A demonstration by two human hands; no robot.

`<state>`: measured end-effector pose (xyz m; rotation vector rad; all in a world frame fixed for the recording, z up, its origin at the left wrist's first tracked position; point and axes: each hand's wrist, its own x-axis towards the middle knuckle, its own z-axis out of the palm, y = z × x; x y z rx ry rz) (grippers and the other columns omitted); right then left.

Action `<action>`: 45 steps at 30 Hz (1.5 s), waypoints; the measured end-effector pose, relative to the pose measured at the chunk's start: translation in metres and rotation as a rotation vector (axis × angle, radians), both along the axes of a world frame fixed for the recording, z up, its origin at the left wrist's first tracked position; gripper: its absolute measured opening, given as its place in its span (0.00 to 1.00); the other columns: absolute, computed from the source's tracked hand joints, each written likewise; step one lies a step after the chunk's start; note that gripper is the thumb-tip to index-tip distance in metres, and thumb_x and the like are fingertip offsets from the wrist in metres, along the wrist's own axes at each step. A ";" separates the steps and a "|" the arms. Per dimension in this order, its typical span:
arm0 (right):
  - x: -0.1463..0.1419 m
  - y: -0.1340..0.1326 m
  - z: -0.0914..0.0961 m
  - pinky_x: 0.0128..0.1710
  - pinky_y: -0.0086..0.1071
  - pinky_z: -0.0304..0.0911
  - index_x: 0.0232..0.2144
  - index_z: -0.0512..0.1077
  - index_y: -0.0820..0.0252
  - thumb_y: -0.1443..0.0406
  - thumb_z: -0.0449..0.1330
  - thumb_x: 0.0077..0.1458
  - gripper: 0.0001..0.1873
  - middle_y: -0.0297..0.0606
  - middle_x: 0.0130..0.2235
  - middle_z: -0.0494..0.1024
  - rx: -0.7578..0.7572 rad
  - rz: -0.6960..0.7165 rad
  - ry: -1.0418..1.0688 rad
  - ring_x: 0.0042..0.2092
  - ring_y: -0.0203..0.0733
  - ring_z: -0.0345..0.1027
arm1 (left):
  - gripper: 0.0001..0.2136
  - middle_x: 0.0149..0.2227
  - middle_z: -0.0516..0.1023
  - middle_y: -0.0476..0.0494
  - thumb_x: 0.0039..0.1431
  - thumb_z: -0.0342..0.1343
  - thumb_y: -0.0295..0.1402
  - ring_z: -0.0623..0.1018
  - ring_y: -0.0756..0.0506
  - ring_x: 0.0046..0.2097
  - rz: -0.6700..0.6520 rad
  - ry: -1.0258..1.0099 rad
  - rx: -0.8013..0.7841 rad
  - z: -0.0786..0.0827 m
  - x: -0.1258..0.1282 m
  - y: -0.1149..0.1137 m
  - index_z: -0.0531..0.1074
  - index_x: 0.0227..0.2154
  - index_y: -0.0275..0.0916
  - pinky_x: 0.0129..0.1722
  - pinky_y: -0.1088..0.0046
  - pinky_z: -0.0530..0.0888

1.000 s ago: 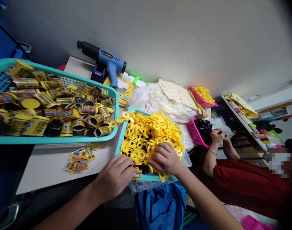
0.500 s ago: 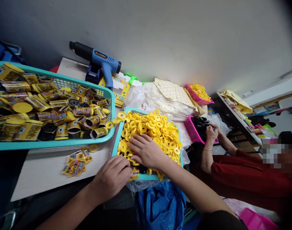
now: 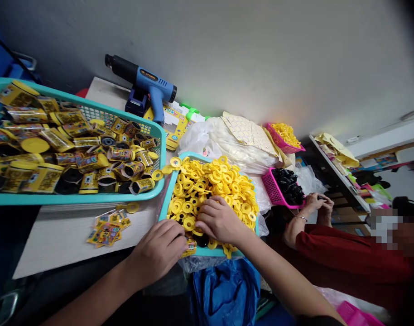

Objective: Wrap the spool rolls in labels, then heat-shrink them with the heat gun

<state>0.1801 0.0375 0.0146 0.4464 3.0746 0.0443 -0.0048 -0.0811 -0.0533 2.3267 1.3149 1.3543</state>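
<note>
My left hand (image 3: 162,246) is closed around a small yellow labelled canister (image 3: 191,246) at the near edge of a turquoise basket (image 3: 163,208). A black round part (image 3: 203,240) shows beside the canister. Yellow plastic rings with tabs (image 3: 223,174) are heaped in this basket. My right hand (image 3: 220,219) rests in the heap, its fingers curled in among the rings; what they grip, if anything, is hidden. To the left, a larger turquoise basket (image 3: 91,198) holds many yellow labelled canisters, some with black ends.
Small printed cards (image 3: 108,228) lie on the pale table (image 3: 57,240). A blue heat gun (image 3: 147,81) stands behind. White plastic bags (image 3: 227,145) line the wall. At right, a person in a red sleeve (image 3: 343,253) works beside a pink basket (image 3: 274,188) of black parts.
My right hand has drawn back slightly to the right, its spread fingers now curled. The left hand stays on the canister. The co-worker's hands have moved away from the pink basket.
</note>
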 end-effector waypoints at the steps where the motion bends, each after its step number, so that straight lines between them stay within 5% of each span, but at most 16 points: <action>1: -0.006 -0.002 -0.001 0.47 0.41 0.54 0.37 0.73 0.59 0.59 0.50 0.65 0.14 0.41 0.39 0.78 0.014 -0.022 -0.029 0.44 0.46 0.66 | 0.05 0.32 0.72 0.46 0.59 0.52 0.24 0.70 0.47 0.39 0.007 0.003 0.006 0.001 0.000 0.000 0.67 0.28 0.38 0.45 0.67 0.69; 6: -0.028 -0.009 -0.002 0.39 0.43 0.53 0.54 0.65 0.61 0.50 0.49 0.63 0.26 0.46 0.57 0.69 0.121 -0.155 -0.181 0.43 0.50 0.60 | 0.07 0.32 0.72 0.46 0.60 0.50 0.25 0.70 0.47 0.37 0.034 0.026 0.022 0.002 0.002 0.000 0.67 0.27 0.39 0.42 0.68 0.70; 13: -0.009 -0.002 0.011 0.37 0.40 0.50 0.31 0.69 0.58 0.53 0.48 0.65 0.19 0.38 0.35 0.77 0.073 -0.041 -0.201 0.38 0.44 0.60 | 0.07 0.32 0.71 0.46 0.60 0.50 0.24 0.70 0.47 0.38 0.019 0.020 0.002 0.002 0.000 -0.001 0.67 0.27 0.39 0.44 0.67 0.71; 20: 0.014 -0.001 0.007 0.39 0.40 0.50 0.29 0.70 0.58 0.62 0.53 0.63 0.12 0.36 0.32 0.78 0.111 -0.090 -0.010 0.37 0.43 0.62 | 0.07 0.32 0.70 0.46 0.60 0.50 0.24 0.70 0.47 0.38 0.016 0.012 -0.010 -0.003 0.001 -0.001 0.66 0.26 0.39 0.43 0.67 0.70; 23: 0.005 -0.003 0.006 0.41 0.41 0.52 0.37 0.72 0.59 0.63 0.54 0.61 0.08 0.40 0.37 0.78 0.117 -0.152 -0.002 0.41 0.47 0.63 | 0.08 0.32 0.70 0.46 0.59 0.50 0.23 0.70 0.47 0.38 0.018 0.012 -0.005 -0.001 0.001 -0.001 0.67 0.26 0.39 0.43 0.67 0.70; 29: -0.035 0.001 0.001 0.53 0.44 0.52 0.60 0.59 0.64 0.52 0.48 0.65 0.29 0.47 0.60 0.66 0.053 -0.066 -0.054 0.59 0.52 0.56 | 0.05 0.32 0.71 0.46 0.60 0.51 0.25 0.70 0.46 0.39 0.023 0.034 0.017 -0.003 0.003 0.000 0.68 0.28 0.38 0.44 0.67 0.69; 35: -0.027 0.011 0.004 0.50 0.45 0.55 0.46 0.70 0.63 0.54 0.50 0.64 0.20 0.48 0.50 0.76 -0.041 0.013 -0.172 0.55 0.51 0.62 | 0.06 0.35 0.72 0.45 0.61 0.50 0.26 0.71 0.45 0.42 0.042 0.007 0.000 -0.011 0.005 0.000 0.68 0.29 0.39 0.49 0.65 0.67; 45: -0.013 0.014 0.011 0.51 0.45 0.52 0.37 0.71 0.61 0.62 0.54 0.60 0.09 0.47 0.49 0.76 -0.070 0.018 -0.155 0.54 0.50 0.63 | 0.04 0.35 0.74 0.46 0.60 0.52 0.27 0.73 0.46 0.41 0.037 0.053 0.030 -0.007 0.003 0.002 0.70 0.30 0.39 0.48 0.65 0.69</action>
